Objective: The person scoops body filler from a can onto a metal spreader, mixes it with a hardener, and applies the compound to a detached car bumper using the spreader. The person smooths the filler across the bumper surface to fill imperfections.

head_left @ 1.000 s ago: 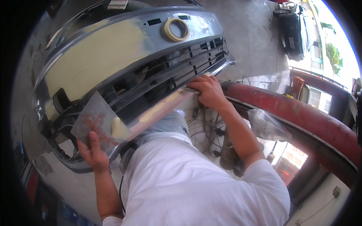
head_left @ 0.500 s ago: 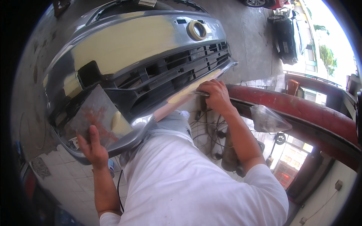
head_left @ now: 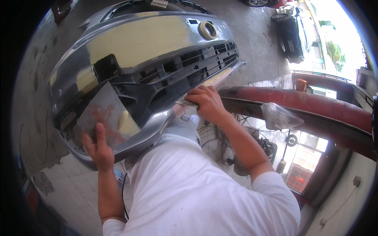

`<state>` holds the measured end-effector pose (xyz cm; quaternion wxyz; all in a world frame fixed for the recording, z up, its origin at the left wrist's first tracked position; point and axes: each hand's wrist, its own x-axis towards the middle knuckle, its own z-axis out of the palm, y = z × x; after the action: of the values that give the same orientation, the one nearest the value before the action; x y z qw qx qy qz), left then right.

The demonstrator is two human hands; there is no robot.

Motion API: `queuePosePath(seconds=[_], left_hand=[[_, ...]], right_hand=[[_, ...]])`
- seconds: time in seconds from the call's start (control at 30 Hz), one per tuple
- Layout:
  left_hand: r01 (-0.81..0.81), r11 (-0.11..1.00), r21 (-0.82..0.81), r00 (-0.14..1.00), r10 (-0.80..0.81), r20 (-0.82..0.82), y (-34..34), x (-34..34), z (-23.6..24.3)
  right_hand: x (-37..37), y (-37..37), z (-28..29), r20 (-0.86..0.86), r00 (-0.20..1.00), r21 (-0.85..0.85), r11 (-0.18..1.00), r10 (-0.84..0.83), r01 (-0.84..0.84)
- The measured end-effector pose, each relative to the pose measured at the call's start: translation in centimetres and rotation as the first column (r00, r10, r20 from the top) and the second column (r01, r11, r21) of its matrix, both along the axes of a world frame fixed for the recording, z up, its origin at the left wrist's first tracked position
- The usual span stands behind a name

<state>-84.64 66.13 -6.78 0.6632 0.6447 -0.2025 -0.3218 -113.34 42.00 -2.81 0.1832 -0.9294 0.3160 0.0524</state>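
A grey car bumper (head_left: 153, 126) lies in front of me, with a broad patch of pale yellow filler (head_left: 143, 37) across its top face and more filler along its lower lip. My left hand (head_left: 101, 150) grips a flat grey mixing board (head_left: 103, 100), thumb on top. Reddish smears and a mound of pale yellow putty (head_left: 128, 126) are on the board, which overlaps the bumper's near left corner. My right hand (head_left: 208, 104) is closed on a thin, flat putty spreader (head_left: 186, 103), mostly covered by the fingers. Its edge is at the pinkish stretch of the lower lip.
A roll of masking tape (head_left: 203, 31) rests on the bumper's far right. To my right stretches a red bumper (head_left: 315, 105), a clear plastic cone-shaped piece (head_left: 280, 116) against it. Cables and machinery sit below. A dark car (head_left: 292, 37) is parked beyond.
My right hand has moved left and nearer along the lower lip with the spreader. The left hand still holds the board. The whole view has shifted slightly.
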Motion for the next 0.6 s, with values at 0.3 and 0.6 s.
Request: queuePosePath(seconds=[0.3,0.6], left_hand=[[0.027,1.0,0.016,1.0,-0.027,0.0,-0.4,0.5,0.0],[0.035,0.999,0.0,0.997,-0.035,-0.066,-3.4,-2.2,1.7]], right_hand=[[-3.1,2.6,-0.9,0.229,0.973,-0.21,0.976,-0.009,0.058],[-8.6,-1.1,-2.9,0.303,0.941,-0.274,0.932,-0.152,0.239]])
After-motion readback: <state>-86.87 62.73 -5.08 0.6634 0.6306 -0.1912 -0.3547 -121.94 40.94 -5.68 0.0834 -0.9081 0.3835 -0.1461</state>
